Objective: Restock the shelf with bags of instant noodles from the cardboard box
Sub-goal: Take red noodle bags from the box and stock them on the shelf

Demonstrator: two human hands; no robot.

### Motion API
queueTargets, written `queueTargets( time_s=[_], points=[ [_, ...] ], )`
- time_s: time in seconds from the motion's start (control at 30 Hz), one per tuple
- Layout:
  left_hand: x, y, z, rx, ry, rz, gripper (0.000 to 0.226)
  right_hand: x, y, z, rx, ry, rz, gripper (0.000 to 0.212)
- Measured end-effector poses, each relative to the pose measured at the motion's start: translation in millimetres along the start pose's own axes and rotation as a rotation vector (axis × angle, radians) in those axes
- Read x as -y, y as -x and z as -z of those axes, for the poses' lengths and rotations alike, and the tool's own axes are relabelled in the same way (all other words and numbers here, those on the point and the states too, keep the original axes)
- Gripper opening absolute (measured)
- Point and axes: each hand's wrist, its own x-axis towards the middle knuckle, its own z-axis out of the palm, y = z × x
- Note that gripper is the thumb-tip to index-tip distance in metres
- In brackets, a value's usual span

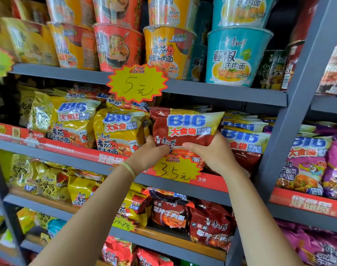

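Hands both clamped on one red noodle bag (185, 129) at frame centre. Left hand (150, 152) grips its lower left edge, thumb on the front face, fingers hidden behind. Right hand (211, 150) grips the lower right corner the same way, thumb across the front. Both pinch the bag; neither is spread or empty.

Bag stands upright, print facing out, at the front of the middle shelf (68, 156), between the yellow bags (117, 131) at 9 o'clock and a flat stack of red bags (244, 135) at 3 o'clock. Cannot tell whether its bottom already rests on the shelf; the yellow price tag (175, 169) at 6 o'clock covers that edge.

Handling, judged: light, soft crinkly film, glossy so likely slippery, with a brittle noodle block inside that hard squeezing could crack. Best hold is at the lower corners or side seams, thumbs flat on the face, as now.

Pose: both forearms rise from 6 o'clock, converging upward, wrists bent slightly back, palms toward each other. Pale band (129, 169) on the left wrist.

Outward: noodle cups (236, 56) on the shelf at 12 o'clock, a second star tag (137, 83) below them, dark red bags (211, 225) at 6 o'clock, purple bags (305, 166) at 3 o'clock past the grey upright (290, 104). Cardboard box not in view.
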Motion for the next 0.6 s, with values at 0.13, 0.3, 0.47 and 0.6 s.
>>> queueTargets(
  time_s=[0.13, 0.3, 0.47, 0.6],
  points=[
    [-1.0, 1.0, 6.8, 0.096, 0.027, -0.001, 0.049, -0.3, 1.2, -1.3, 0.004, 0.013, -0.002, 0.052],
    [11.1, 0.2, 3.6, -0.108, 0.08, -0.146, 0.038, -1.0, 3.7, -14.5, -0.015, 0.089, 0.019, 0.06],
    [10.1, 1.4, -7.4, -0.305, 0.047, -0.263, 0.041, -2.6, 0.0, -19.6, -0.026, 0.082, 0.05, 0.068],
    [7.9, -0.2, -10.5, -0.278, 0.103, -0.212, 0.044, 3.1, 1.1, -15.1, 0.02, 0.163, 0.034, 0.07]
  ],
)
